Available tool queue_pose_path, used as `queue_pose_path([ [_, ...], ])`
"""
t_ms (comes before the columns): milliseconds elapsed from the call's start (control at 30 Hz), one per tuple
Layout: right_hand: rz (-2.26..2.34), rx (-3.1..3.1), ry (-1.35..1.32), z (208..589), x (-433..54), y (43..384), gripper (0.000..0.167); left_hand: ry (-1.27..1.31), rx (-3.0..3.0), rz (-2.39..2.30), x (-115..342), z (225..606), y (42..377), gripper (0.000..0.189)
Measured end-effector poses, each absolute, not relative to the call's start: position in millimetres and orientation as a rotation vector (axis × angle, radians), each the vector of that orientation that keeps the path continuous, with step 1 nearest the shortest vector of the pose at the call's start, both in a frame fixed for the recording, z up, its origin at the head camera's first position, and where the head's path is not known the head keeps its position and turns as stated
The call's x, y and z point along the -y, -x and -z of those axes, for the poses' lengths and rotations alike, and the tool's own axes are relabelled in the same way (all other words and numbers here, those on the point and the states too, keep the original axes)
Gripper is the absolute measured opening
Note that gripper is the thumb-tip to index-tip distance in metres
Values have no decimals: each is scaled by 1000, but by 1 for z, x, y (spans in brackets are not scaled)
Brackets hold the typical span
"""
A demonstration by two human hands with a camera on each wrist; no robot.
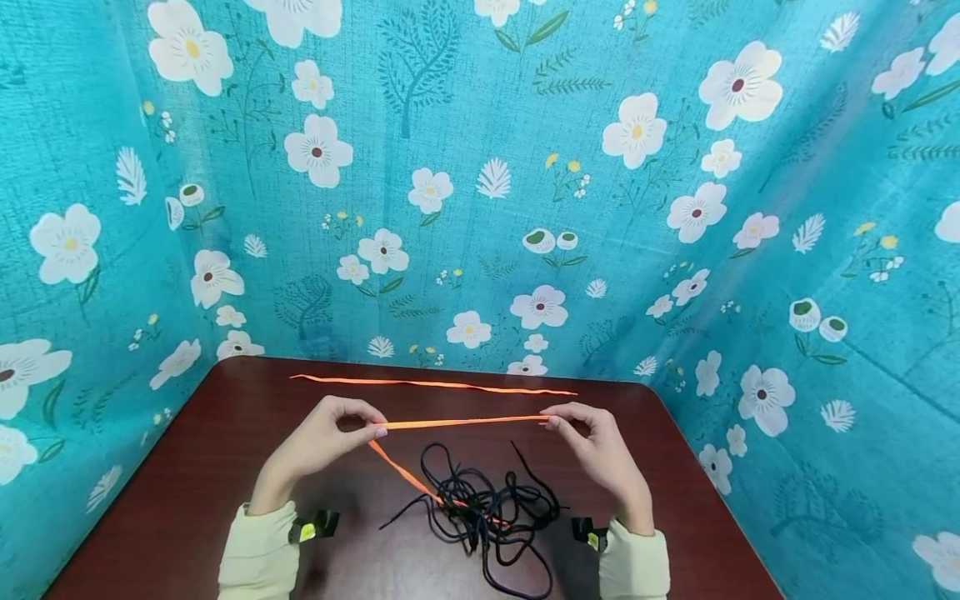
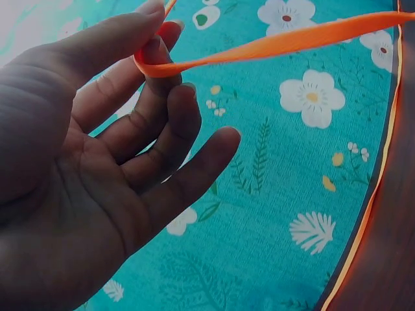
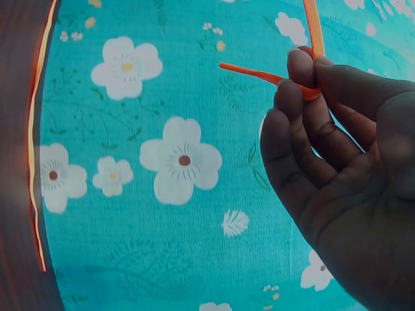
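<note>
Lace (image 1: 465,422) drawn taut between two pinches
Left hand (image 1: 315,438) and right hand (image 1: 606,451) each pinch it; it trails from the left fingers to cord (image 1: 474,523). Straightening seems underway; the next move likely calls for even tension.

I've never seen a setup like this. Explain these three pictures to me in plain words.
There is no machine here, just a person's two bare hands. The wide picture comes from a camera on the head, looking forward and down. The other two come from cameras on the wrists, each showing one hand up close.

The left hand and right hand pinch an orange strip, stretched between them. From the left hand, its slack part runs down to a tangled black cord on the dark reddish table. A second orange strip lies along the far edge. Behind hangs blue floral cloth.
</note>
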State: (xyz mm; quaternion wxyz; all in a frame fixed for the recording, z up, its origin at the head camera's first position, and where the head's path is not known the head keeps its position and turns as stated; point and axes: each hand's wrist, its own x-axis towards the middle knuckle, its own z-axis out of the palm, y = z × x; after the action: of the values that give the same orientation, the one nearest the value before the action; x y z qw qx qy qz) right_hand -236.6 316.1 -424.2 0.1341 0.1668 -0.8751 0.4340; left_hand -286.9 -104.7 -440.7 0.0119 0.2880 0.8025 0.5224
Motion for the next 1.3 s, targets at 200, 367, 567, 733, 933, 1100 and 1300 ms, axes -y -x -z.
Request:
queue_pose_path([
  [200,-1216,2524,-424,425,-327,237,17,-840,-2543,-1686,119,444,289,11],
  [367,-1188,2512,-383,430,-335,236,16,-760,-2586,-1723,130,448,289,15],
  [567,-1177,2502,-337,432,-345,234,16,-642,-2641,-1738,140,449,284,23],
  [733,-1159,2479,-333,430,-352,234,17,-582,-2694,-1728,150,449,283,27],
  [933,-1147,2457,-281,428,-362,234,17,-580,-2770,-1711,161,448,285,27],
  [1100,-1146,2450,-252,428,-367,234,17,-543,-2790,-1709,166,445,281,28],
  [1300,-1103,2444,-226,429,-372,233,18,-545,-2801,-1718,170,440,278,28],
])
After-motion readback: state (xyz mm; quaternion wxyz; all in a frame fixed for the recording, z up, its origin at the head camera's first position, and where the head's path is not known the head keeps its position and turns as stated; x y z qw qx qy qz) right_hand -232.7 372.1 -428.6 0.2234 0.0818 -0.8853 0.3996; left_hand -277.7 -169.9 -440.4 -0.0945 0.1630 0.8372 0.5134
